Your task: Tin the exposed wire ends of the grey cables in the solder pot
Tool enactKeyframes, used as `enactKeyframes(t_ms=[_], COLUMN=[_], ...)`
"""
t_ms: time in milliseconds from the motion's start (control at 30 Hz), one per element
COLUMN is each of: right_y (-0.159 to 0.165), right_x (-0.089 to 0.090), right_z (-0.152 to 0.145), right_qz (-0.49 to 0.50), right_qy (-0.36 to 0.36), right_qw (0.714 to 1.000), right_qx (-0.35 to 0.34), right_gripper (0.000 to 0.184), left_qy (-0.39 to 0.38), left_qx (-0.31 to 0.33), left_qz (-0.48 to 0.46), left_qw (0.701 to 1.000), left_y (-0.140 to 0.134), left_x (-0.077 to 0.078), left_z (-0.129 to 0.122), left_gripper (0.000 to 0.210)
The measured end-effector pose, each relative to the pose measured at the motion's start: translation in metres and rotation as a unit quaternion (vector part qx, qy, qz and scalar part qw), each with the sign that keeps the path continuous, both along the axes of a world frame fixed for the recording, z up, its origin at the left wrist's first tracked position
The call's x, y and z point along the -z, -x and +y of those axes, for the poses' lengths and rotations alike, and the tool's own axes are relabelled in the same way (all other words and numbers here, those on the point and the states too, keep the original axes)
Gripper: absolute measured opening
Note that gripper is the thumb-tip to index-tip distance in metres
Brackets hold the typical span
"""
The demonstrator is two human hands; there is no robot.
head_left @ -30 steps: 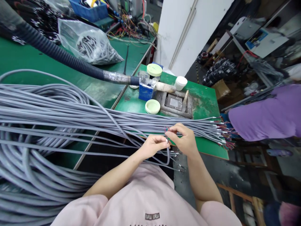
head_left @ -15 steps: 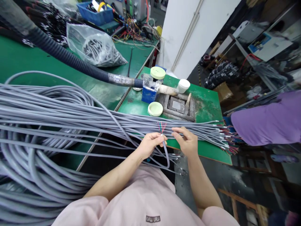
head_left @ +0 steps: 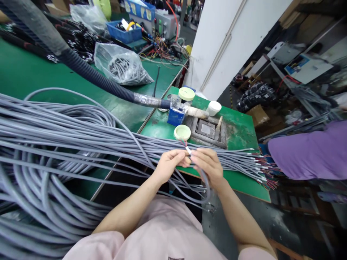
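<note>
A grey multi-core cable [head_left: 207, 184] loops up in front of me, its white-wrapped end [head_left: 188, 149] pointing away. Thin red and green wires [head_left: 184, 142] fan out from that tip. My right hand [head_left: 210, 168] has its fingers bent around the cable just below the white part, slightly smeared by motion. From the other side, the thumb and fingertips of my left hand [head_left: 172, 164] pinch close at the same spot, partly covering the cable. Beneath both hands runs a thick bundle of grey cables [head_left: 151, 144], with stripped red ends [head_left: 267, 169] at the right.
Beyond the bundle stand an open pale-green lid or dish [head_left: 182, 133], a square solder pot [head_left: 207, 129] and a white cup [head_left: 213, 107]. A ribbed hose [head_left: 108, 83] reaches over to a blue box [head_left: 175, 116]. Someone's purple sleeve [head_left: 309, 150] is at the right.
My right hand has come in from the right and closed around the cable. The cable end has tilted leftward, and its wires look less spread. The camera view has shifted a little.
</note>
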State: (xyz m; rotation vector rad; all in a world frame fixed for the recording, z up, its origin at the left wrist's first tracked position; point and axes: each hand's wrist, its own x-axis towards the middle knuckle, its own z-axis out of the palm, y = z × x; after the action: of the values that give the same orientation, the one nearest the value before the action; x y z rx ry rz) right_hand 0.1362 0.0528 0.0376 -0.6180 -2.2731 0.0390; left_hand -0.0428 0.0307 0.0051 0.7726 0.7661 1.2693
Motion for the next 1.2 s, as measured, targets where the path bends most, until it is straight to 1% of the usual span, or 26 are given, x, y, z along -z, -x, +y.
enactKeyframes(t_ms=[33,67,133,167,200,233,333,400,500,633,800,1200], right_y=[-0.001,-0.002,-0.002,0.0,0.001,0.004,0.014,0.021,0.029,0.036,0.041,0.049], right_x=[-0.004,-0.009,-0.017,-0.021,-0.024,-0.025,-0.024,-0.02,-0.014,-0.009,-0.004,0.005], right_z=[0.006,0.012,0.026,0.034,0.042,0.05,0.074,0.087,0.101,0.11,0.113,0.119], right_qz=[0.024,0.053,0.106,0.122,0.13,0.134,0.123,0.103,0.056,0.002,-0.019,-0.073], right_qy=[-0.002,-0.003,0.004,0.013,0.024,0.035,0.052,0.051,0.039,0.037,0.053,0.041], right_qw=[0.999,0.997,0.989,0.984,0.98,0.977,0.974,0.975,0.978,0.977,0.973,0.97], right_qx=[0.021,0.047,0.103,0.127,0.147,0.162,0.183,0.188,0.197,0.208,0.225,0.23], right_gripper=[0.035,0.033,0.027,0.024,0.021,0.019,0.018,0.019,0.023,0.025,0.027,0.025], left_qy=[-0.047,-0.097,-0.189,-0.22,-0.241,-0.255,-0.291,-0.307,-0.31,-0.317,-0.323,-0.33], left_qx=[-0.05,-0.102,-0.187,-0.213,-0.229,-0.235,-0.215,-0.196,-0.192,-0.195,-0.195,-0.198], left_qz=[0.085,0.174,0.327,0.379,0.418,0.445,0.504,0.53,0.546,0.558,0.567,0.57], left_qw=[0.994,0.975,0.907,0.873,0.846,0.825,0.784,0.765,0.754,0.741,0.732,0.726], left_y=[0.006,0.012,0.023,0.027,0.031,0.033,0.034,0.033,0.032,0.032,0.032,0.032], left_x=[0.0,0.0,0.004,0.006,0.009,0.012,0.02,0.023,0.024,0.024,0.025,0.026], left_z=[0.001,0.003,0.007,0.009,0.012,0.014,0.018,0.019,0.018,0.018,0.019,0.019], left_gripper=[0.03,0.026,0.019,0.017,0.016,0.016,0.016,0.015,0.016,0.016,0.017,0.017])
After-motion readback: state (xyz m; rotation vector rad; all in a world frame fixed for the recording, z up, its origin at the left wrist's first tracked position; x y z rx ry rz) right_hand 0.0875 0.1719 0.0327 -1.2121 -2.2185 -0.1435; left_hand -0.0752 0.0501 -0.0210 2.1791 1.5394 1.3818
